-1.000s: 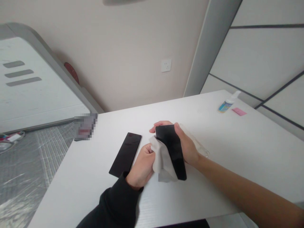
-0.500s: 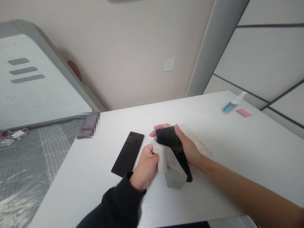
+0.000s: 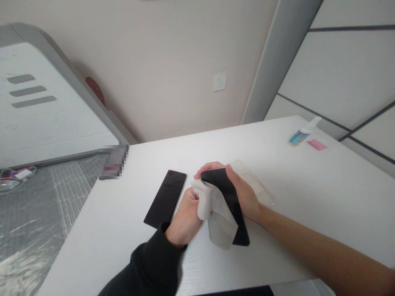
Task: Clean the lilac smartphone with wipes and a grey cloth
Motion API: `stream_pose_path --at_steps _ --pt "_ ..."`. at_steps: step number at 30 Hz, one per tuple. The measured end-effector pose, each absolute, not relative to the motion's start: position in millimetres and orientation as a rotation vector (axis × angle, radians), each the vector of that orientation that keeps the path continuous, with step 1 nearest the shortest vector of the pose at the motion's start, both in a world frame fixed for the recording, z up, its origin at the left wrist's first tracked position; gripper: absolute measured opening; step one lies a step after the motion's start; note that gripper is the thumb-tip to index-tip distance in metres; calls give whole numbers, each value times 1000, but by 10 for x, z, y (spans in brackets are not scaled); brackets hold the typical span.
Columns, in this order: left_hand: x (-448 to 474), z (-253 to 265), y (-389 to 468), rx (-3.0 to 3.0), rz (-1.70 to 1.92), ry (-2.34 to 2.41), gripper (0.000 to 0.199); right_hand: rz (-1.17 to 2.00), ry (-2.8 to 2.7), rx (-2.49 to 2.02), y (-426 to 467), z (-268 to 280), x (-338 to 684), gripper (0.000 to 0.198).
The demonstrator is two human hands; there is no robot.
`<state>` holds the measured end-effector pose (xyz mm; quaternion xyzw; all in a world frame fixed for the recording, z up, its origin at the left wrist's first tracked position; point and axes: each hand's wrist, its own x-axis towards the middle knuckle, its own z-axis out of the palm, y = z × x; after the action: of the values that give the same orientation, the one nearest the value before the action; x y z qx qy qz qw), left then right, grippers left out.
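Observation:
My right hand [image 3: 245, 193] is wrapped around a black smartphone [image 3: 230, 191], thumb along one edge and fingers behind it, holding it tilted above the table. Pinched in my left hand [image 3: 187, 216] is a light grey cloth [image 3: 220, 222], which drapes over the left side of the phone and hides part of its screen. A second dark smartphone [image 3: 166, 197] lies flat on the table, left of my left hand. Behind my right hand lies a clear phone case [image 3: 253, 181], partly covered by the hand.
The white table [image 3: 114, 230] carries a spray bottle [image 3: 304, 131] and a pink packet [image 3: 317, 144] at its far right. A blurred-out item [image 3: 113, 162] sits at the left corner. A dark object [image 3: 240, 291] shows at the front edge. The wall [image 3: 173, 82] stands behind.
My left hand and the cloth have shifted slightly left and the cloth hangs differently. The held phone has tilted a little, its lower end nearer to me. My right hand keeps its grip.

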<state>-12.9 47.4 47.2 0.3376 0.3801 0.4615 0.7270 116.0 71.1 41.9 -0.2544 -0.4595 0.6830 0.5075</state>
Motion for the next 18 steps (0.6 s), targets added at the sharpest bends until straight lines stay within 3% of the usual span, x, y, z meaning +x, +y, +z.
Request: stream_pose_path --at_steps 8,18 --pt "-162 408 446 854 945 812 21 1607 -1035 -654 750 374 1187 45" --pt "-124 409 396 837 715 772 26 1528 -800 -753 887 492 1304 41"
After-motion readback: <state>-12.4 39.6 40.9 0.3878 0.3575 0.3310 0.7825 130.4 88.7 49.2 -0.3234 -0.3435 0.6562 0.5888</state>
